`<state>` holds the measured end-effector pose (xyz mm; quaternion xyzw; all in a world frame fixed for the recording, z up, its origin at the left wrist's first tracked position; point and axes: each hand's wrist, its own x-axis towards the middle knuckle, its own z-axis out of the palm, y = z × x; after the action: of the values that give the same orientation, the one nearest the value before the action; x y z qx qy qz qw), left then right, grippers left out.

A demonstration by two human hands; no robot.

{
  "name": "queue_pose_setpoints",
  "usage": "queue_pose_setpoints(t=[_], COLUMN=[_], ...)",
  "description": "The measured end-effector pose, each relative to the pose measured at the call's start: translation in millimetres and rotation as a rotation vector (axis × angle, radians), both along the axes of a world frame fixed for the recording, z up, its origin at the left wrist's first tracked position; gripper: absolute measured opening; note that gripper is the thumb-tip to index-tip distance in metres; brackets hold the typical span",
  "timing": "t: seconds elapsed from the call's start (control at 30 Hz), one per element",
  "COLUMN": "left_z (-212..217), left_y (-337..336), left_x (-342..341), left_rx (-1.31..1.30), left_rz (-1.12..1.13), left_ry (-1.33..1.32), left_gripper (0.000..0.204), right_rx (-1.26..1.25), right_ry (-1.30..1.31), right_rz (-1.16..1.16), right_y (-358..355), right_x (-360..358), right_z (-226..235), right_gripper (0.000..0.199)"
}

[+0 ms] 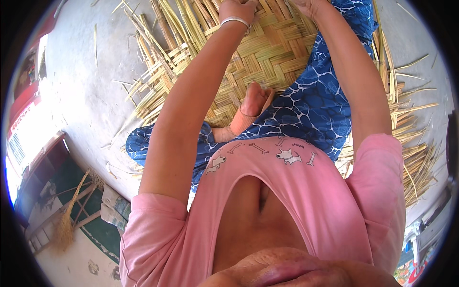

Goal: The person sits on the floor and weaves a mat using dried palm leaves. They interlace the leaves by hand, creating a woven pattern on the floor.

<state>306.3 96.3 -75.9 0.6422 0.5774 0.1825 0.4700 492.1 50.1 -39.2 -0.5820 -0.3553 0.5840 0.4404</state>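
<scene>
A woven mat [267, 52] of flat yellow-green split-cane strips lies on the floor in front of me, its loose strip ends [160, 52] sticking out to the left. My left hand [238, 10], with a silver bangle at the wrist, is at the mat's far part against the top edge. Its fingers look curled closed; what they hold is hidden. To the right, my right hand [306, 5] is close over the mat, mostly cut off by the top edge, so its fingers barely show. My bare foot [255, 100], in a peach ankle sock, rests on the mat's near part.
Blue patterned trousers [311, 95] cover my legs, one stretched along the mat's right side. More loose strips [416, 158] spread over the grey floor [91, 86] on the right. A straw broom [69, 217] is at the lower left, beside a wooden frame.
</scene>
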Motion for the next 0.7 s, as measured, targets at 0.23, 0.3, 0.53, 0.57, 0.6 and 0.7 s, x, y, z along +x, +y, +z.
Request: queue_pose_setpoints(t=[0.23,0.3,0.53,0.57,0.6,0.7], left_z=[-19,-30,-29,-26,-20,0], left_y=[4,1,-14,-17,-21,-34], left_x=[2,0,2,1,1,-14], left_rx=[0.046,0.002,0.614,0.625,0.635,0.671], left_rz=[-0.007,0.054,-0.154,-0.159,-0.167,-0.236], left_ry=[-0.165,-0.294,0.061,0.081,0.101,0.020], left_gripper=[0.025,0.025,0.020,0.019,0.018,0.019], right_rx=[0.079,0.096,0.120,0.114,0.116,0.124], right_ry=[-0.134,-0.167,-0.029,-0.004,-0.039,-0.169], right_rz=[0.005,-0.013,0.038,0.059,0.034,0.012], right_y=[6,7,3,3,3,6], right_x=[12,13,9,8,7,-2], right_z=[-29,-37,-28,-26,-26,-23], right_gripper=[0.090,0.092,0.082,0.079,0.075,0.065])
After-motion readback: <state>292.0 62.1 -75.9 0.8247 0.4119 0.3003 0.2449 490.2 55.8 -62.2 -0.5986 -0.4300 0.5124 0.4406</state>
